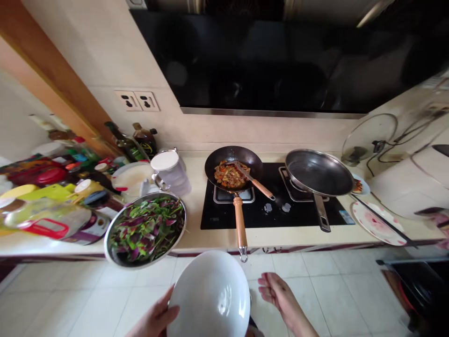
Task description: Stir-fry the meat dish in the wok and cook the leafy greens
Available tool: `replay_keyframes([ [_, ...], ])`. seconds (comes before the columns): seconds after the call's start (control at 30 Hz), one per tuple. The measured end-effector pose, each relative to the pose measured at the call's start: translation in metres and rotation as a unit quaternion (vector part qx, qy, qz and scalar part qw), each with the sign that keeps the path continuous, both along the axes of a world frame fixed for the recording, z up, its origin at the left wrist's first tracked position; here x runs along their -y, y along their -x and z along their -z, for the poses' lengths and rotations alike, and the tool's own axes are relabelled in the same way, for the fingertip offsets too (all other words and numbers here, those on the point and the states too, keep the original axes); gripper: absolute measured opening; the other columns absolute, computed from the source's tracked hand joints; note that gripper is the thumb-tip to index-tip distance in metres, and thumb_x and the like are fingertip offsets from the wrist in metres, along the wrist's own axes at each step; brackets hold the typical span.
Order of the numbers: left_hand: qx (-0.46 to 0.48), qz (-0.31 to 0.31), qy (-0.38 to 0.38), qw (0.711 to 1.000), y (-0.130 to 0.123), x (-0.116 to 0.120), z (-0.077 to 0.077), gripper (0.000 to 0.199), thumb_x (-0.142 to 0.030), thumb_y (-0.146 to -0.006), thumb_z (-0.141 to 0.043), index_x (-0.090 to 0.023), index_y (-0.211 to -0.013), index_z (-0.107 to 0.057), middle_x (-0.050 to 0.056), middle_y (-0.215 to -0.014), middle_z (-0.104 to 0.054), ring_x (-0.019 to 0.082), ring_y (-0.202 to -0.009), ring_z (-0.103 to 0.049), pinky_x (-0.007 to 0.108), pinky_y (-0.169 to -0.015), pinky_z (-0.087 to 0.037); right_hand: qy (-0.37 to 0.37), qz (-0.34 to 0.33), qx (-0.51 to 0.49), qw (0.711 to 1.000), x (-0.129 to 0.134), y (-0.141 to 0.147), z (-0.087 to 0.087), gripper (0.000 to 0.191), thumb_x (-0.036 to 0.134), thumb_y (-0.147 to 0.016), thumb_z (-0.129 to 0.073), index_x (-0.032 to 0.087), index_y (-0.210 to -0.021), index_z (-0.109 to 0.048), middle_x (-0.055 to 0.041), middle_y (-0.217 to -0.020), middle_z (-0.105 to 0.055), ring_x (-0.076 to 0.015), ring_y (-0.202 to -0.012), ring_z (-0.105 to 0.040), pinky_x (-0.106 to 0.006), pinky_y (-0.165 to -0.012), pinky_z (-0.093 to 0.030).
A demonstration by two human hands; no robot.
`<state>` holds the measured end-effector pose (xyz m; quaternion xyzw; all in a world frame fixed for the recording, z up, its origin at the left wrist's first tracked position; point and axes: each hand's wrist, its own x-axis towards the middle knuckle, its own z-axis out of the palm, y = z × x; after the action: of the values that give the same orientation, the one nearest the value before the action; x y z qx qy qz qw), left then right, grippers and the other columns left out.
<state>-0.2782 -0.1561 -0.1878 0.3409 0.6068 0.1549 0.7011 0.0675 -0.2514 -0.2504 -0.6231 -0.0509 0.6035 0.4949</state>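
A white bowl (pixel 209 292) is tilted in front of me, its smooth inside showing. My left hand (pixel 162 312) grips its left side, thumb over the rim. To the right of the bowl, apart from it, my right hand (pixel 278 295) hangs with loosely curled fingers and nothing visible in it. Beyond the bowl, a wok (pixel 217 159) of cooked food (pixel 228 177) rests on the left burner. A spatula (pixel 257 185) with a wooden handle leans inside it. The wok's own wooden handle (pixel 240 222) points toward me.
Leafy greens (pixel 150 227) fill a metal basin (pixel 111 250) at the counter's front edge. A frying pan (pixel 317 171) sits on the right burner of the hob (pixel 224 220). Left are bottles, jars and a lidded pitcher (pixel 170 173); right, a plate (pixel 375 222) with chopsticks (pixel 384 220).
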Motion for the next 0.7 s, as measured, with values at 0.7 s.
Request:
replay_keyframes([
  [0.7,0.163,-0.285,-0.071,0.942,-0.150,-0.118,0.069,0.072,-0.026,-0.078,-0.064,-0.022,-0.142,-0.030,0.007,-0.097,-0.065,0.019,-0.071,-0.066,0.032,-0.063,-0.058,-0.142,-0.168,0.158,0.963,-0.120,-0.003,-0.083,0.080,0.068,-0.064,-0.073,0.019,-0.122,-0.047,-0.0037,-0.080,-0.069,-0.0248,-0.079,-0.065,-0.033,-0.068,-0.053],
])
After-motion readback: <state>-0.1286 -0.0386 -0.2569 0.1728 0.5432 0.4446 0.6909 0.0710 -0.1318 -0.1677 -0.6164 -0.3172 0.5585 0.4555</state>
